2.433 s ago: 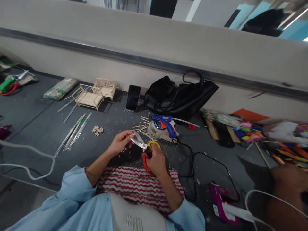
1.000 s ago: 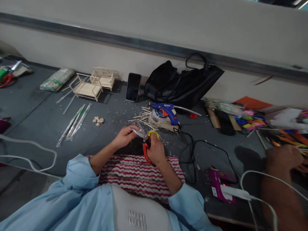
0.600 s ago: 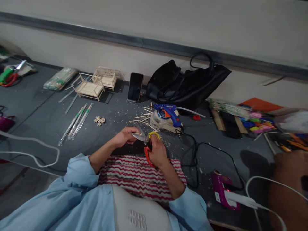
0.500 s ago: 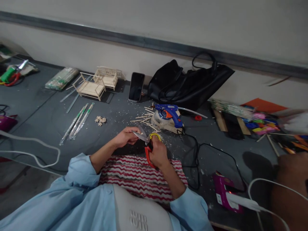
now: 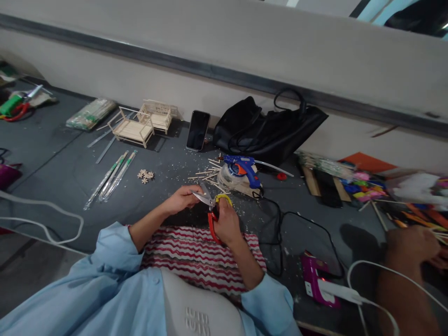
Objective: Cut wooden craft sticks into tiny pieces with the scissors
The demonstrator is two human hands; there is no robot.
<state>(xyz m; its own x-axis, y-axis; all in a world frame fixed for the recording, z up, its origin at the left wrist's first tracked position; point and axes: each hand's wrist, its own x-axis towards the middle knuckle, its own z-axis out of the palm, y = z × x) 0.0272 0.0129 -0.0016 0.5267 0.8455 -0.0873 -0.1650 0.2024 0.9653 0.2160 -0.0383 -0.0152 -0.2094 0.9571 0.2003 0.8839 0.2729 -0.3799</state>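
My right hand (image 5: 227, 225) grips the red and yellow handles of a pair of scissors (image 5: 211, 207), blades slightly apart and pointing up-left. My left hand (image 5: 181, 199) is pinched closed right at the blades, holding something small that I cannot make out. Both hands hover over a red-and-white striped cloth (image 5: 199, 259) on my lap. Just beyond them lies a heap of thin wooden sticks (image 5: 207, 176) beside a blue glue gun (image 5: 242, 168) resting on a clear stand.
Two small stick-built furniture models (image 5: 143, 125), a phone (image 5: 198, 130) and a black bag (image 5: 268, 130) line the wall. Green-wrapped sticks (image 5: 111, 179) lie left. A black cord (image 5: 280, 233), a magenta box (image 5: 317, 284) and another person's arm (image 5: 408, 266) are at right.
The hands stay together at the scissors; the blades closed somewhat from wide open. The view shifted slightly. The other person's hand at right moved about among the coloured materials.
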